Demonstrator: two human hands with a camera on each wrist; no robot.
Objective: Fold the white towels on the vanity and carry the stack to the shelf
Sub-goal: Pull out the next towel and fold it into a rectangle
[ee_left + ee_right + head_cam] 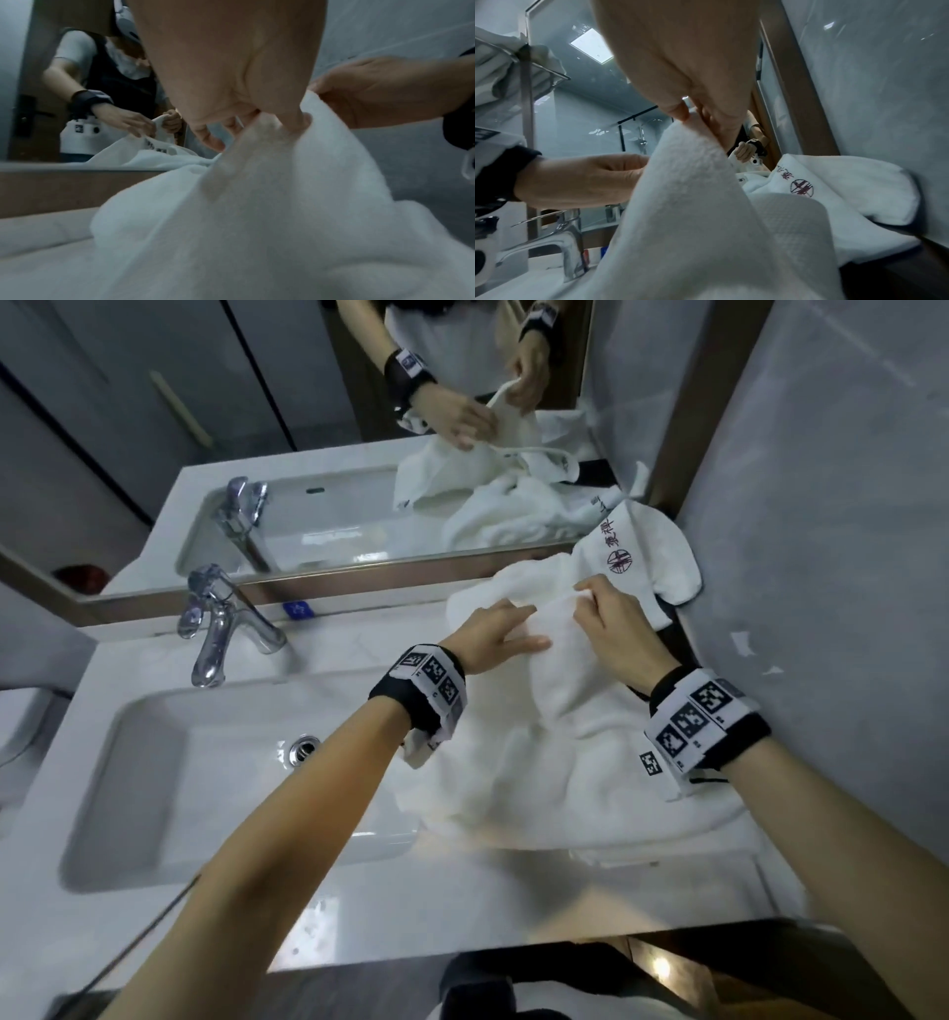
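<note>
A heap of white towels [513, 762] lies on the vanity counter [462, 906], right of the sink. My right hand [590, 598] pinches the raised edge of the top towel [693, 203] between thumb and fingers [677, 111]. My left hand [508, 629] grips the same towel [257, 203] just to the left, its fingers [295, 121] curled into a fold. This towel is lifted into a peak between both hands. Another white towel with a red embroidered logo [637, 552] lies folded over at the back right against the wall.
The sink basin [154, 788] and chrome faucet [215, 618] are to the left. A mirror [359, 454] runs along the back and a grey wall [821, 505] closes the right side. A metal rack with cloth on it [541, 67] hangs high at the left.
</note>
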